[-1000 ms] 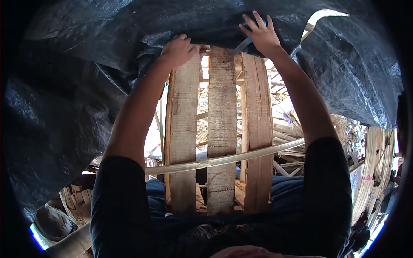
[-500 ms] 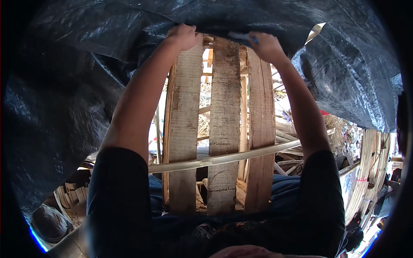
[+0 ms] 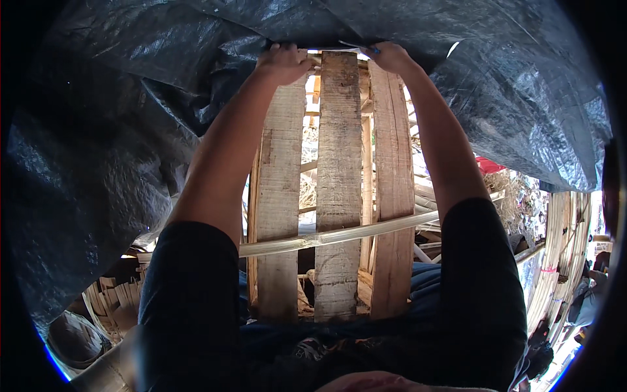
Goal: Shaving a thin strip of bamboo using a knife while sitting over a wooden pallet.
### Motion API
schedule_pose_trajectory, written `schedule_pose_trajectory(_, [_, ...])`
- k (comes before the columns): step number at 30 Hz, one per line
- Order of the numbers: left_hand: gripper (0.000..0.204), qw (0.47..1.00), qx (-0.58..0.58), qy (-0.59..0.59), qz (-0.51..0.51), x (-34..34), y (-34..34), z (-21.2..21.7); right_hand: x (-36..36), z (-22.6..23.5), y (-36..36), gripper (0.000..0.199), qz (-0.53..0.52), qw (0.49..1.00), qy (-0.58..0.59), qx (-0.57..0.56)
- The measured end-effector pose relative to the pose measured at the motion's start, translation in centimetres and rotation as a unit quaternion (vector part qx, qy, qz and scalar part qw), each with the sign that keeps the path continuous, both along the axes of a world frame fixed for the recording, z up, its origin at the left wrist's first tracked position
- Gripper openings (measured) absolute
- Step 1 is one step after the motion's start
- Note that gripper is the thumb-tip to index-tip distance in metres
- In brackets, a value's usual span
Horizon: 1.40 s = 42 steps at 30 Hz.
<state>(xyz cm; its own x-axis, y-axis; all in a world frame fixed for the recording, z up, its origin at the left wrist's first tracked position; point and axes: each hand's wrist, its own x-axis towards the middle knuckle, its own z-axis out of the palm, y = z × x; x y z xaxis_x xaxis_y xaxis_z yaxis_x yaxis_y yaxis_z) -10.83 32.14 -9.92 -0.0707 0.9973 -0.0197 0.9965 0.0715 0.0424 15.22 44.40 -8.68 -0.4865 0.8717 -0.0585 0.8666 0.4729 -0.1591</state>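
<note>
Hands grip the black tarp [image 3: 117, 144] at the far edge of the wooden pallet [image 3: 338, 183]. Left hand [image 3: 282, 63] and right hand [image 3: 390, 57] are both curled closed on the sheet's edge.

A glossy blue-black woven plastic tarpaulin [image 3: 130, 130], crinkled with pale highlights, is gripped along its edge by both hands. Just below the grip stand weathered grey-tan wooden planks [image 3: 338, 176], streaked with darker grain. A pale yellow-cream bamboo pole [image 3: 339, 234] crosses them. The sleeves [image 3: 189, 294] are black.
</note>
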Motion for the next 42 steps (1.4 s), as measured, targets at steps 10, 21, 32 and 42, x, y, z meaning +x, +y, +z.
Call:
schedule_pose_trajectory(10, [0.061, 0.99, 0.102, -0.09, -0.041, -1.1, -3.4, -0.2, 0.1, 0.7, -1.3, 0.058, 0.016, 0.998, -0.004, -0.056])
schedule_pose_trajectory(21, [0.074, 0.981, -0.034, -0.188, 0.002, -0.9, 0.7, 2.4, 1.8, 0.1, 1.8, 0.073, 0.019, 0.997, -0.064, -0.037])
schedule_pose_trajectory(32, [0.079, 0.975, 0.032, -0.219, 0.007, -1.9, -5.7, -1.2, 4.0, -1.5, -4.7, 0.03, -0.03, 0.984, -0.001, 0.175])
schedule_pose_trajectory(42, [0.086, 0.955, 0.014, -0.294, 0.037, -4.3, -0.3, -2.3, 6.8, -1.9, -2.0, 0.037, 0.008, 0.999, 0.006, 0.051])
